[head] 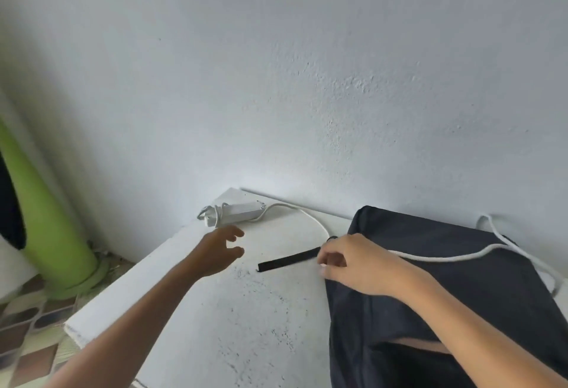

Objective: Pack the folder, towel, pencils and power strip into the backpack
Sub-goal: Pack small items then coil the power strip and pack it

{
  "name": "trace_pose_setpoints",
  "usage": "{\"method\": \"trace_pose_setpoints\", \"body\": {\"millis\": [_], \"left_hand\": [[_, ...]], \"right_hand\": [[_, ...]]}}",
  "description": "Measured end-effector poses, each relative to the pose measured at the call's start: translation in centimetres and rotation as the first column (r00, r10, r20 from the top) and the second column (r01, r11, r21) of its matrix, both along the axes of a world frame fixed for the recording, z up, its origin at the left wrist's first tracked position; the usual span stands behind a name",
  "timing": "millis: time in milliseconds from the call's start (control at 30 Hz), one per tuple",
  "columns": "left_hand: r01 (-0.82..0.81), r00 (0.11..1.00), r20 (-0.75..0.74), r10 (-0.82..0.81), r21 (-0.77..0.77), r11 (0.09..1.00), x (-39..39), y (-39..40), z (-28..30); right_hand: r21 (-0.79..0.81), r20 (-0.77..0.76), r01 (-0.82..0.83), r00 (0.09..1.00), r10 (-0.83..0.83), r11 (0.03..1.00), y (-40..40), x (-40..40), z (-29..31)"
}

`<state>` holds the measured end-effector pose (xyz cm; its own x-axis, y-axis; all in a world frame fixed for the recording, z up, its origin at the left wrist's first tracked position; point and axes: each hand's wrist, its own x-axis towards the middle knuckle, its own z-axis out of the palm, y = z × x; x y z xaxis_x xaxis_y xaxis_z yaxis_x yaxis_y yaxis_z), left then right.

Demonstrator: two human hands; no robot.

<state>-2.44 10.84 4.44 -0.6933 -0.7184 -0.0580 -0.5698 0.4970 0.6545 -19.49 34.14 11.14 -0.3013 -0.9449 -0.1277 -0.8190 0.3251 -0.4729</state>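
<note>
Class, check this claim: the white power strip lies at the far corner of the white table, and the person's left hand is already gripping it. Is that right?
Not quite. The head view shows the white power strip at the far corner of the white table, but the left hand is open and reaching toward it, not yet gripping it.

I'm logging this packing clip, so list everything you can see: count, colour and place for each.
Power strip: one, white, far left corner of the table, cord partly coiled at its end.
Cord: one, white, curving from the strip toward the backpack.
Backpack: one, dark, right side of the table.
Drawstring: white, across the backpack.
Strap: one, black, flat on the table beside the backpack.
Table: one, white, against the wall.
Wall: pale.
Green object: one, on the tiled floor, left.
Left hand: open, near the strip.
Right hand: fingers curled at the backpack's edge.
</note>
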Motion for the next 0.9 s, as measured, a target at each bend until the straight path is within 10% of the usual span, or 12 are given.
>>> {"method": "trace_pose_setpoints", "body": {"millis": [467,800,900], "left_hand": [[-0.171,0.976,0.086,0.199,-0.26,0.95,-5.5,-17.6,-7.5],[-0.028,0.937,-0.35,-0.017,-0.122,0.992,-0.3,-14.8,-7.3],[-0.008,0.91,-0.412,-0.034,-0.101,0.995,1.6,-11.9,-8.0]], "right_hand": [[-0.248,0.049,0.179,0.984,-0.173,0.952,-22.5,1.4,-8.9],[-0.687,0.03,0.372,0.873,-0.487,0.625,-21.7,4.1,-14.2],[-0.663,0.253,0.462,0.879,-0.405,0.589,-20.7,5.8,-14.8]]}}
